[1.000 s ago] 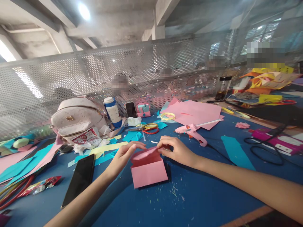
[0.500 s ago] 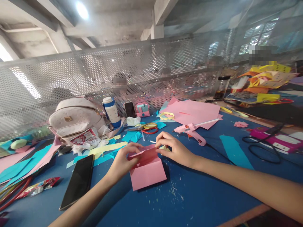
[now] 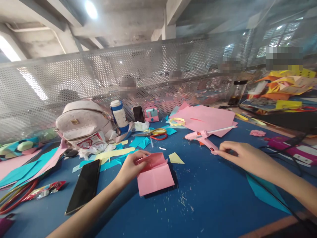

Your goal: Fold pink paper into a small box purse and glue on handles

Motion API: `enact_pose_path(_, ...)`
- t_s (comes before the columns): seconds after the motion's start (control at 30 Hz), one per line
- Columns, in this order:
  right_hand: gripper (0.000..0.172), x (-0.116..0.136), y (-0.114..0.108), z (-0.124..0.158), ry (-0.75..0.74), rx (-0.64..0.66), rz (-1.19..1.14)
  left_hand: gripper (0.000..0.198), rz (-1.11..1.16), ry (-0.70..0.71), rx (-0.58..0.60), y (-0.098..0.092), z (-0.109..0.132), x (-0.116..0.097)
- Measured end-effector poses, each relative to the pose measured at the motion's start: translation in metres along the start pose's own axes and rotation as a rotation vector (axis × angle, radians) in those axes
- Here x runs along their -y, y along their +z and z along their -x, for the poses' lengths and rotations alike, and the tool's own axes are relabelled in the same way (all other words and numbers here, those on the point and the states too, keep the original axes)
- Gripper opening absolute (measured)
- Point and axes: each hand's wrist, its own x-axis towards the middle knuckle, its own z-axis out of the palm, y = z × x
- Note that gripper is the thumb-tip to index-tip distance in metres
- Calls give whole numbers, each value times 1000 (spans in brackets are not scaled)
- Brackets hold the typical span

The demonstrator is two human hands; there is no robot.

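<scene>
Pinching the near-left part of the open pink paper box [image 3: 156, 181], the left hand [image 3: 131, 167] has its thumb inside the opening and its fingers behind the upper edge, a hold that probably stops so light a thing from sliding or folding shut. The box sits on the blue table [image 3: 198, 205] in front of the person, its plain front panel facing them, likely because both hands reach it easily there. Off to the right, the right hand [image 3: 239, 154] is curled, its fingertips at the handle end of the pink glue gun [image 3: 207, 142]; whether they pinch it or only touch it, I cannot tell. The gun lies on its side with its nozzle pointing left, which leaves the handle toward that hand. Just beside the box rests a pale yellow paper piece [image 3: 176, 158], within easy reach. The dark phone [image 3: 85, 186] lies flat beyond the left forearm, seemingly out of the way.
</scene>
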Motion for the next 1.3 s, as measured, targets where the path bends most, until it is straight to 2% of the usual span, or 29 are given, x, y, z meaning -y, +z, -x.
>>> enact_pose_path(0.07, 43, -16, 2, -3, 47, -84, -21, 17, 0, -4, -6, 1, 0, -1)
enact_pose_path(0.13, 50, -25, 7, -11, 58, -103, -104, 18, 0, -3, -4, 1, 1, -2)
enact_pose_path(0.23, 50, -27, 16, -29, -24, 42, -234, 22, 19, -4, 7, 2, 2, -3)
enact_pose_path(0.33, 45, -20, 25, -44, -59, 101, -243, 22, 38, -16, 7, 1, 2, -4)
enact_pose_path(0.47, 43, -10, 28, -53, -10, 65, -262, 21, 45, -29, -4, 1, 2, -5)
enact_pose_path(0.6, 42, 8, 23, -46, -77, -55, -402, 23, 70, -42, 13, 2, 2, -8)
enact_pose_path(0.67, 41, 20, 20, -37, -105, -61, -458, 22, 81, -54, 28, 2, 3, -8)
enact_pose_path(0.9, 37, 58, 26, -9, -237, 241, -721, 28, 84, -119, 47, 4, 4, -9)
enact_pose_path(1.1, 29, 75, 25, -9, -312, 174, -525, 31, 73, -122, 57, 1, 4, -10)
enact_pose_path(1.3, 29, 69, 28, -10, -357, 151, -429, 33, 67, -106, 24, -1, 2, -5)
